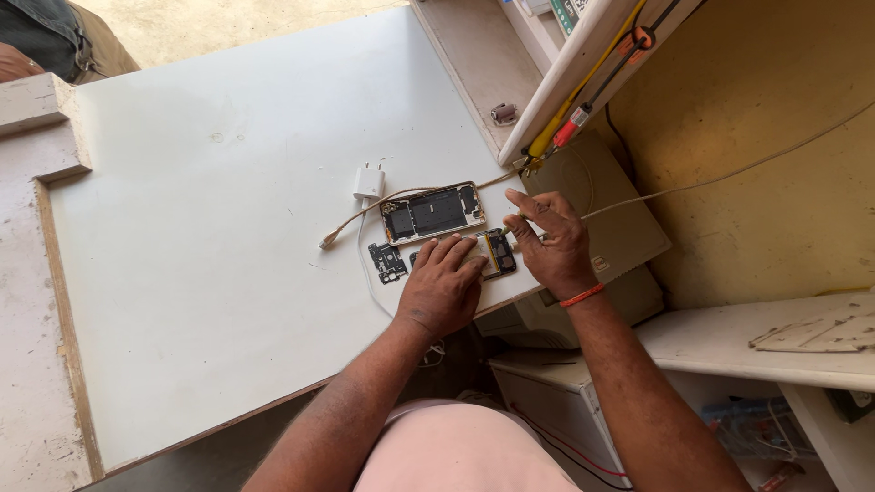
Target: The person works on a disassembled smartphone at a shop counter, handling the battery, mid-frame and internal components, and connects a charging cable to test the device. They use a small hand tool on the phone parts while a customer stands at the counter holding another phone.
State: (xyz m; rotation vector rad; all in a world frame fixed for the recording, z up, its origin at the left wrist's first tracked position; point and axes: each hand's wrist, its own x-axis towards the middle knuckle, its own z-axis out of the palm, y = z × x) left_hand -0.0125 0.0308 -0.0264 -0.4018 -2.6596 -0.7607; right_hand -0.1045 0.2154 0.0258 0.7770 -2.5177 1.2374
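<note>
From the head camera I look down on a white surface [228, 273] where two bare hands work over opened phones. My left hand [440, 287] lies flat, fingers [453, 253] spread and pressing down on a dismantled phone [490, 252] at the near edge of the surface; only its dark right end shows past the hand. My right hand [550, 241], with an orange band [581, 295] at the wrist, hovers just beside that end, its fingers pinched narrow at a small point I cannot make out. A second opened phone [432, 212], its dark battery and boards exposed, lies just beyond, touching nothing I can see but a pale cable [351, 221] that runs past it. A white charger plug [368, 183] stands near the cable. A small dark circuit part [386, 262] rests left of the held phone. Yellow and red probes [570, 114] hang from a shelf edge at the upper right.
</note>
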